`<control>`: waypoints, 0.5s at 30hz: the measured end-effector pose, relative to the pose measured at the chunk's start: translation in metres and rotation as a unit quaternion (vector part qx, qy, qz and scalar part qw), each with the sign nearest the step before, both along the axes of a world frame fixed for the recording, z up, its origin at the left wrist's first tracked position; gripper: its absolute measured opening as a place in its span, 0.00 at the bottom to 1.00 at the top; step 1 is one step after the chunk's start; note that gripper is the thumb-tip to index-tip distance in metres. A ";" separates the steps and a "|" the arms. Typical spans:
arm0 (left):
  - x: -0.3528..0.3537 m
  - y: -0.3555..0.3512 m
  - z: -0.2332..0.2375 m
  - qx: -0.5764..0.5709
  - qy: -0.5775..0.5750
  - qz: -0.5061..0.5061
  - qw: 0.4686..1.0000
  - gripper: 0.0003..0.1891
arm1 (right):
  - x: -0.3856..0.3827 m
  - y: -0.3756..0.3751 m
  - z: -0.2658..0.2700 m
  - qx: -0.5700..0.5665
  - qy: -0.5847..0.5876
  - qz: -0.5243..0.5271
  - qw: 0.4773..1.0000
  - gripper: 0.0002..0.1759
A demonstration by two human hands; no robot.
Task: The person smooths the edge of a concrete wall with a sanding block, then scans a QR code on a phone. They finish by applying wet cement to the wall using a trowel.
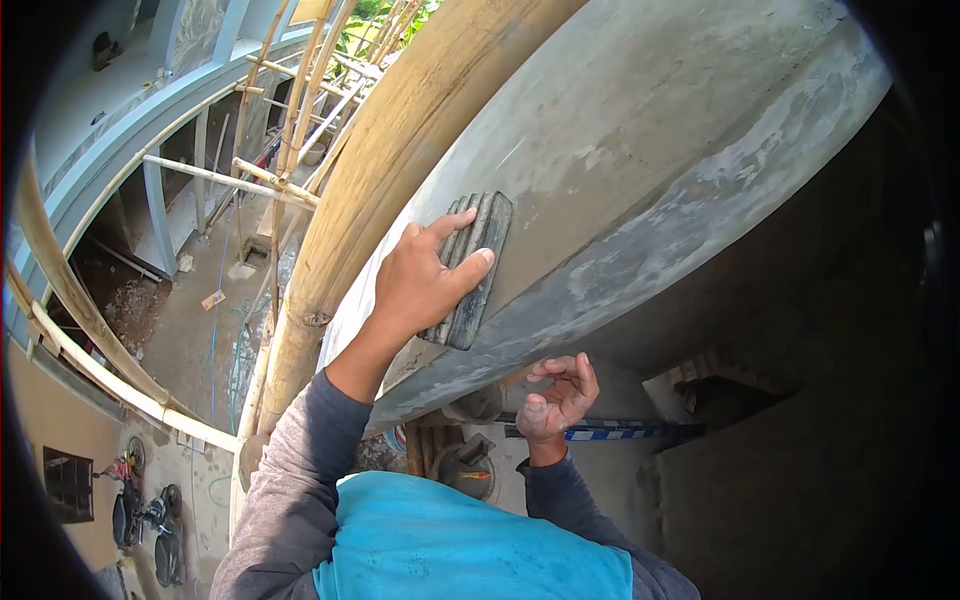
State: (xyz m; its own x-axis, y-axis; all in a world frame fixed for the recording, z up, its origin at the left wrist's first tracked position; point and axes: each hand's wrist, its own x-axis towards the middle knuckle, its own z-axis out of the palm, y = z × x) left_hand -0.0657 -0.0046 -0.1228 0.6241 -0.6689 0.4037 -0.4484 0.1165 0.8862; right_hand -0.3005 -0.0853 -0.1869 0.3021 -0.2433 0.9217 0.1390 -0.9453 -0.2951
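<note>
My left hand (420, 282) presses a dark, ridged plastering float (468, 316) flat on the grey plastered surface (610, 190). Its thumb and fingers grip the ridges along the float's back. Damp-looking plaster spreads up and to the right of the float. Below the surface's lower edge band (650, 250), my right hand (563, 400) is raised with its palm up. Its fingers are loosely curled and apart, with nothing in them.
A thick bamboo pole (390, 130) runs close along the left of the plastered surface. Thinner bamboo scaffolding (290, 110) stands beyond it. Far below lie a yard floor (190, 320) and parked motorcycles (165, 530). A blue-and-white striped bar (620, 432) lies below my right hand.
</note>
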 end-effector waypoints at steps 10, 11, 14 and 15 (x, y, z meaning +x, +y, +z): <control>0.009 -0.044 0.135 -0.386 -0.176 -0.054 0.904 0.30 | -0.019 0.003 0.002 -0.005 -0.006 -0.030 1.000 0.48; 0.008 -0.046 0.129 -0.384 -0.171 -0.056 0.906 0.30 | -0.021 0.003 0.001 0.002 -0.007 -0.036 0.999 0.48; 0.013 -0.030 0.081 -0.340 -0.106 -0.193 0.914 0.31 | -0.026 0.003 0.000 0.013 -0.009 -0.044 0.999 0.47; 0.014 -0.028 0.049 -0.350 -0.100 -0.204 0.909 0.32 | -0.028 0.003 -0.001 0.013 -0.012 -0.043 0.999 0.47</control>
State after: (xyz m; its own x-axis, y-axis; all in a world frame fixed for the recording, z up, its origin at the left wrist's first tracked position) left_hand -0.0517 -0.0322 -0.0742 0.2500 -0.3641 0.8972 -0.3852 0.8128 0.4371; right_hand -0.3286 -0.0825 -0.1879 0.2571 -0.2906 0.9217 0.0654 -0.9463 -0.3166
